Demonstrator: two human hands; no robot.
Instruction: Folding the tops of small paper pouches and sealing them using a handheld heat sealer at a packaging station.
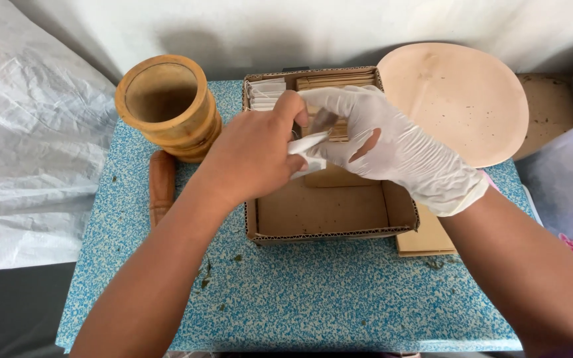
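Observation:
My left hand [253,156], bare, pinches a small white paper sachet [308,143] above an open cardboard box [329,212]. My right hand [392,149], in a white glove, holds the same sachet from the other side, fingers curled round it. Both hands hover over the box's middle. Inside the box, at its far end, lie white sachets [264,93] and a stack of flat wooden sticks [336,81]. The near half of the box shows bare cardboard.
A wooden mortar [167,106] stands left of the box, with a wooden pestle [161,185] lying beside it on the blue speckled table [313,298]. A round pale plate [462,99] leans at the back right. White plastic sheeting [28,146] lies to the left.

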